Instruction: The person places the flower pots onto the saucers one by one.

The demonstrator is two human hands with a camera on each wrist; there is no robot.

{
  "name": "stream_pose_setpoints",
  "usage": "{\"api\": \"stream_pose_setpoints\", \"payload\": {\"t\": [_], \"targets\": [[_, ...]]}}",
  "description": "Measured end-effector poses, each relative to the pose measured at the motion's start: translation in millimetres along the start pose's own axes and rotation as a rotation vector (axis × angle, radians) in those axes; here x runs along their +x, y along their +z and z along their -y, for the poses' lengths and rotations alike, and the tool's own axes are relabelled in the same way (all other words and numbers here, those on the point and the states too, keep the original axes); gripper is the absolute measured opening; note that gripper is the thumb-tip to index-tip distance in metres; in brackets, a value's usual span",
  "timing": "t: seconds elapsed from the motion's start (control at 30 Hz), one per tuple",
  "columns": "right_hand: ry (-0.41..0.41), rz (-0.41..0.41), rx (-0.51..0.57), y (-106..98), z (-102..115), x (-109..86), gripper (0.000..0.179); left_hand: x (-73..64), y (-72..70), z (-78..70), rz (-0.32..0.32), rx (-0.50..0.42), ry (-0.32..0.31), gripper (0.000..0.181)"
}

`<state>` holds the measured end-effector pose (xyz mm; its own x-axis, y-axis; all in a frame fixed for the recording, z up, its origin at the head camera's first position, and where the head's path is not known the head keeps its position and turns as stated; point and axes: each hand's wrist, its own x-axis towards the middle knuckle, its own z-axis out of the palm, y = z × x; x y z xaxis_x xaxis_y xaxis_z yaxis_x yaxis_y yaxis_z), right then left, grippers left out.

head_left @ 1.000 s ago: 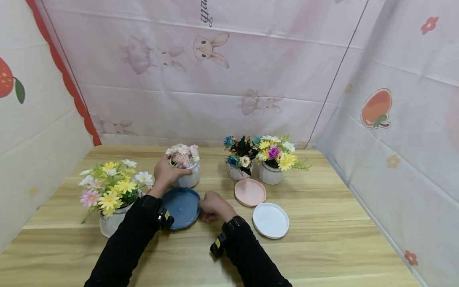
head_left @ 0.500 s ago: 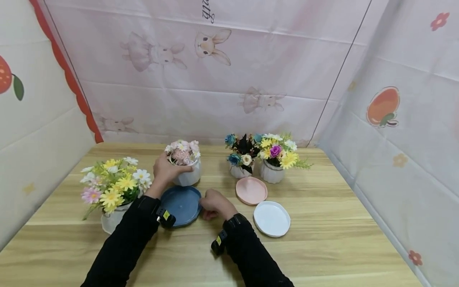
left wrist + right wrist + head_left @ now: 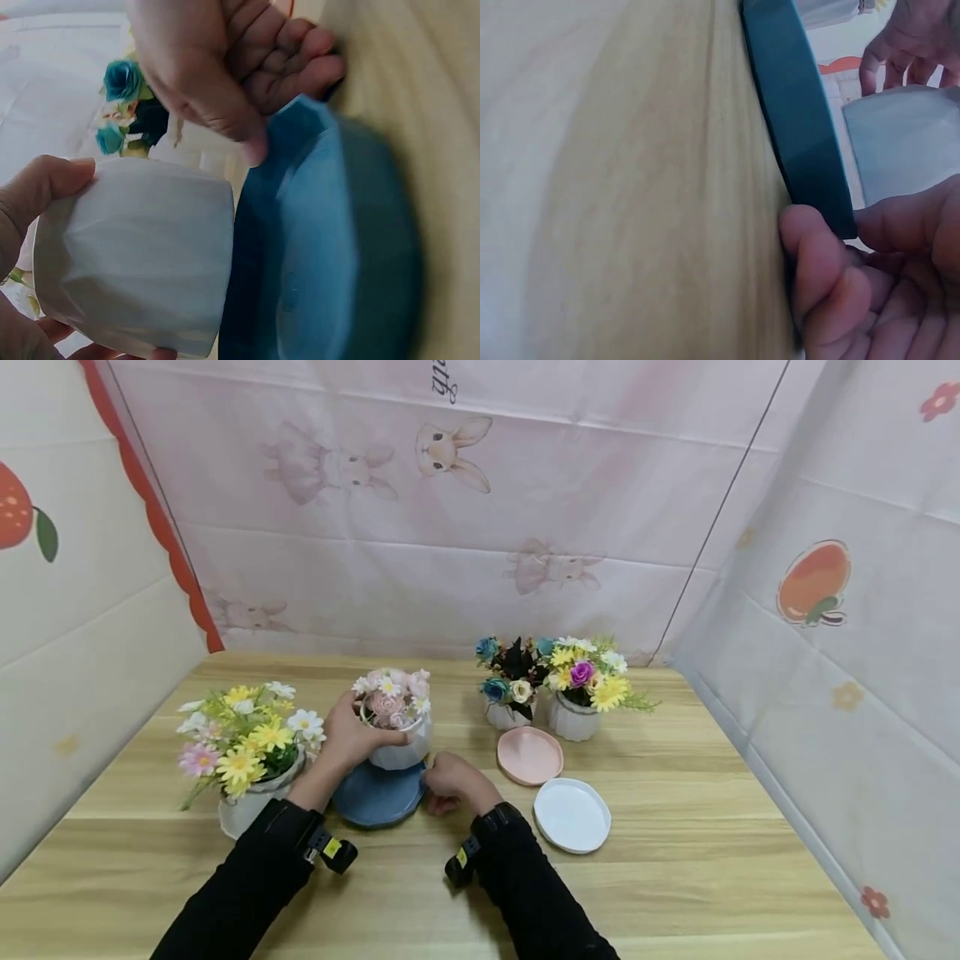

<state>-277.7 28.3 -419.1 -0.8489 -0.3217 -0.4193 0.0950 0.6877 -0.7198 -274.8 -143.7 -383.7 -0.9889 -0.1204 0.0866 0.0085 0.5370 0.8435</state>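
My left hand (image 3: pixel 351 739) grips a white flower pot (image 3: pixel 142 251) near its rim, with pink roses and small daisies (image 3: pixel 393 695) standing in it. Just over the blue saucer (image 3: pixel 375 802), the pot overlaps its far part in the head view; in the left wrist view its base faces the saucer's hollow. My right hand (image 3: pixel 457 781) pinches the saucer's right edge between thumb and curled fingers, as the right wrist view (image 3: pixel 840 270) also shows from low down. The saucer's near rim and inside show beside the pot in the left wrist view.
A pot of yellow and white daisies (image 3: pixel 251 743) stands beside the left forearm. At the back right are a pot of blue roses (image 3: pixel 512 681) and a pot of mixed flowers (image 3: pixel 581 689). A pink saucer (image 3: pixel 529 756) and a white saucer (image 3: pixel 572 816) lie right of the right hand.
My left hand has brought the pink-flowered pot from behind the blue saucer toward me, over the saucer's far part. My right hand keeps its hold on the saucer's edge.
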Motion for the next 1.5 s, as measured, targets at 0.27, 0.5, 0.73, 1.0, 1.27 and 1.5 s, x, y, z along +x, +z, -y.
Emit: {"api": "stream_pose_setpoints", "payload": {"t": [0.27,0.5,0.73,1.0,1.27,1.5], "targets": [[-0.010,-0.009,0.081,1,-1,-2.1,0.032,-17.8,-3.6,1.6,0.065,-0.032,-0.002,0.106],[0.003,-0.013,0.103,2,-2,-3.6,0.035,-30.2,-10.1,-0.1,0.107,-0.038,-0.026,0.110],[0.020,-0.005,0.111,2,0,-3.9,0.035,-40.5,-16.5,1.3,0.133,-0.028,-0.048,0.113],[0.011,-0.012,0.099,2,0,-2.9,0.034,-46.5,-17.5,9.8,0.150,0.029,-0.040,0.118],[-0.009,-0.011,0.083,3,0,-1.5,0.035,-44.9,-18.3,17.6,0.153,0.140,-0.132,0.130],[-0.004,-0.023,0.027,2,-1,-1.6,0.033,-42.8,-13.3,20.8,0.172,0.130,-0.088,0.120]]}}
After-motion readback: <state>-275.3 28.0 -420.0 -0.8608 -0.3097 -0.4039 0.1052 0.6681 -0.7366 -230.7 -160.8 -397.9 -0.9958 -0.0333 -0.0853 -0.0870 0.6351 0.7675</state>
